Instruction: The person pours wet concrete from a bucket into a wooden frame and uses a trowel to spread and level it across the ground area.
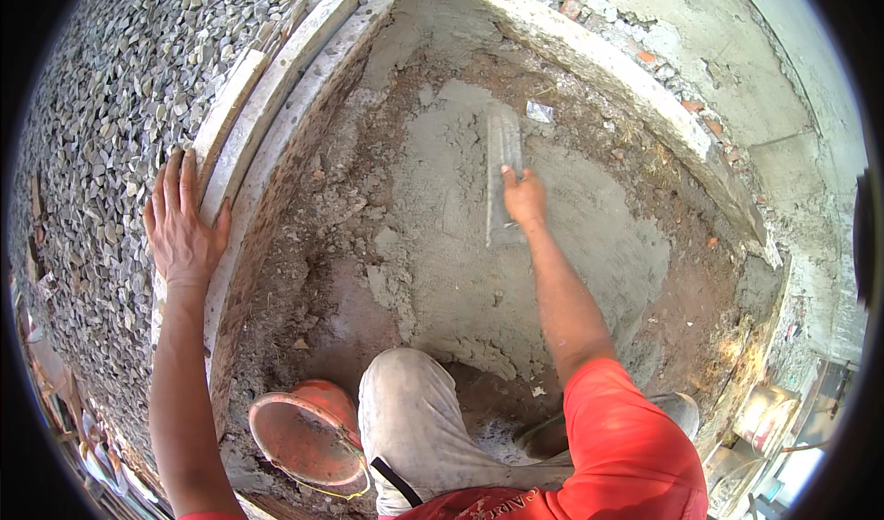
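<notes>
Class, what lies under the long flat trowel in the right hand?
Grey mortar shows beside the trowel, so more probably lies beneath; the patch directly under it is covered and cannot be seen.

We see many grey stones (101,170) on the left. We spot a shiny scrap (540,112) and red brick bits (571,9).

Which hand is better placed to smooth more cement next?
Probably the right hand: it grips the float on the cement, while the left hand rests on the boards.
</notes>
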A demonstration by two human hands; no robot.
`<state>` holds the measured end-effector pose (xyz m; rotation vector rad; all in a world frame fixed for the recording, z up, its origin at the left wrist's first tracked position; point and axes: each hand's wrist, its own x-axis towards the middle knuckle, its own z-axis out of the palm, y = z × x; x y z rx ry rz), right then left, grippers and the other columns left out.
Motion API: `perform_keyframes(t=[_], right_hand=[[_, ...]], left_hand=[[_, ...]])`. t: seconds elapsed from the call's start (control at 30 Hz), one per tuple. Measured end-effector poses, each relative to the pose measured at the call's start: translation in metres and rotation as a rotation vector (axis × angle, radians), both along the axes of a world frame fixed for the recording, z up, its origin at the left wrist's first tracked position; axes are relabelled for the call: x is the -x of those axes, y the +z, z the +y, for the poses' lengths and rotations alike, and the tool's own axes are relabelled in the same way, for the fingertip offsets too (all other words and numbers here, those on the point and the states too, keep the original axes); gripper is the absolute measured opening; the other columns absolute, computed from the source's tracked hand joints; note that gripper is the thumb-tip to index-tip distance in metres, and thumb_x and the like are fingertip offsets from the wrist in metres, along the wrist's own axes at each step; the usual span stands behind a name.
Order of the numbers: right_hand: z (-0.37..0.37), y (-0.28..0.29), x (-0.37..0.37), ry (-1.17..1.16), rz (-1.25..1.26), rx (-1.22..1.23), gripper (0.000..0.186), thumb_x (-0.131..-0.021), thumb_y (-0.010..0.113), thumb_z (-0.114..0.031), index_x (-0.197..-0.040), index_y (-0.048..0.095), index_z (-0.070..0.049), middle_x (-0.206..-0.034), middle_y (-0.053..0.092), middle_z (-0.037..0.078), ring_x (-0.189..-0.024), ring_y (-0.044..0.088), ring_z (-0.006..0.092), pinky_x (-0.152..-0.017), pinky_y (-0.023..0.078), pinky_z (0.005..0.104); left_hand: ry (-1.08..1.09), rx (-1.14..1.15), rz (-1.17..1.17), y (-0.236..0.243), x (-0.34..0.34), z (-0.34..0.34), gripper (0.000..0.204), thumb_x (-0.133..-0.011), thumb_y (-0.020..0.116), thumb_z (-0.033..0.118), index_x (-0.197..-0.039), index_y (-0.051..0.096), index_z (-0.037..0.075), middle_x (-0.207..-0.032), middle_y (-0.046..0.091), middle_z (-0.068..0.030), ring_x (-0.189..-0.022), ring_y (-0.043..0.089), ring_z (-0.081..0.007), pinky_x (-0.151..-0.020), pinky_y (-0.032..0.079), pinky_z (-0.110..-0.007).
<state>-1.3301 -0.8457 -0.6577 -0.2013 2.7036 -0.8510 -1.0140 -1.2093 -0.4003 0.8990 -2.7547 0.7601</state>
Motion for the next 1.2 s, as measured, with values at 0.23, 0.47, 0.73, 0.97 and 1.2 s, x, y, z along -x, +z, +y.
perform_keyframes(t=[0.23,0.47,0.73,0.97,1.2], right_hand=[[0.095,-0.021,0.064,-0.774,0.446,-0.011,0.068,-0.101,0.051,-0.058,-0.115,0.061,0.008,-0.11,0.068,0.033,-0.093,0.068,0.0491,-0.081,0.055,0.0534],[0.106,-0.008,-0.032,0.21,0.053,-0.206,0.066,-0.102,0.049,-0.06,-0.124,0.056,0.002,-0.077,0.071,0.021,-0.069,0.072,0.0363,-0.062,0.057,0.0485],[0.049,-0.046,-0.048,0.986,0.177,-0.434,0.033,-0.107,0.05,-0.039,-0.112,0.051,-0.006,-0.064,0.058,0.011,-0.049,0.059,0.0183,-0.034,0.049,0.0298],[0.098,-0.027,0.093,0.415,0.232,-0.595,0.042,-0.105,0.05,-0.047,-0.12,0.054,-0.007,-0.097,0.075,0.021,-0.092,0.074,0.0379,-0.077,0.059,0.0476],[0.211,-0.001,0.054,0.114,0.055,-0.677,0.056,-0.103,0.051,-0.049,-0.129,0.055,0.001,-0.11,0.07,0.031,-0.106,0.069,0.0447,-0.091,0.055,0.0537]], left_hand=[[-0.032,0.008,0.027,-0.008,0.0,0.002,0.088,-0.086,0.072,0.038,-0.16,0.03,0.017,-0.162,0.037,-0.0043,-0.147,0.037,-0.0262,-0.119,0.032,-0.045],[-0.009,0.013,-0.004,-0.002,-0.001,0.003,0.089,-0.087,0.072,0.04,-0.161,0.029,0.018,-0.162,0.037,-0.0045,-0.148,0.036,-0.0262,-0.12,0.031,-0.045],[-0.094,0.046,0.026,-0.008,-0.005,-0.004,0.087,-0.087,0.072,0.038,-0.16,0.03,0.016,-0.159,0.04,-0.0078,-0.144,0.042,-0.0297,-0.117,0.035,-0.047],[-0.077,0.051,0.017,-0.016,-0.006,-0.005,0.087,-0.088,0.072,0.039,-0.161,0.03,0.019,-0.16,0.04,-0.0066,-0.145,0.041,-0.0289,-0.118,0.034,-0.047],[-0.022,0.06,-0.008,-0.006,-0.009,-0.006,0.086,-0.087,0.072,0.041,-0.16,0.031,0.022,-0.16,0.039,-0.0032,-0.145,0.04,-0.0261,-0.117,0.034,-0.046]])
